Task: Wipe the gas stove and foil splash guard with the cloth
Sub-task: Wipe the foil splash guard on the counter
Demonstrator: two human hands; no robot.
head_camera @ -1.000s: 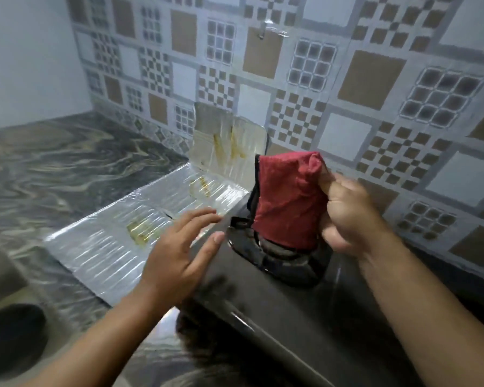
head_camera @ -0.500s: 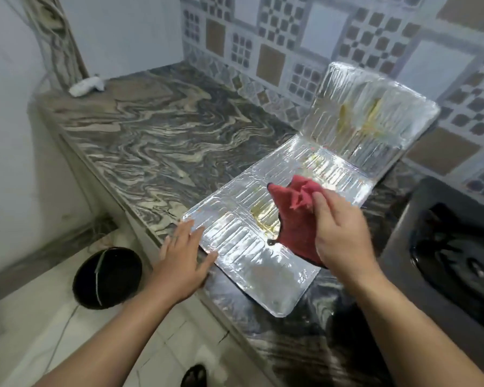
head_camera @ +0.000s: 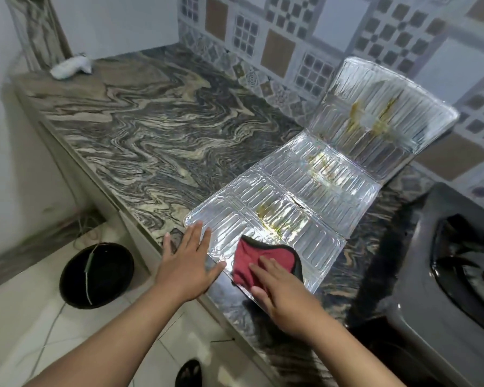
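Two yellow-stained foil panels [head_camera: 305, 188] lie beyond the red cloth [head_camera: 252, 261].

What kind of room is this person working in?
Most likely a home kitchen. A dark gas stove sits on a swirled grey marble countertop, a patterned tile backsplash lines the wall, and a stained silver foil splash guard lies beside the stove.

- Marbled stone surface [head_camera: 140, 129].
- Foil splash guard [head_camera: 299, 199] flat at 3 o'clock, far panel tilted up.
- Gas stove [head_camera: 442, 275] at 4 o'clock.
- White rag [head_camera: 70, 67] at 11 o'clock.
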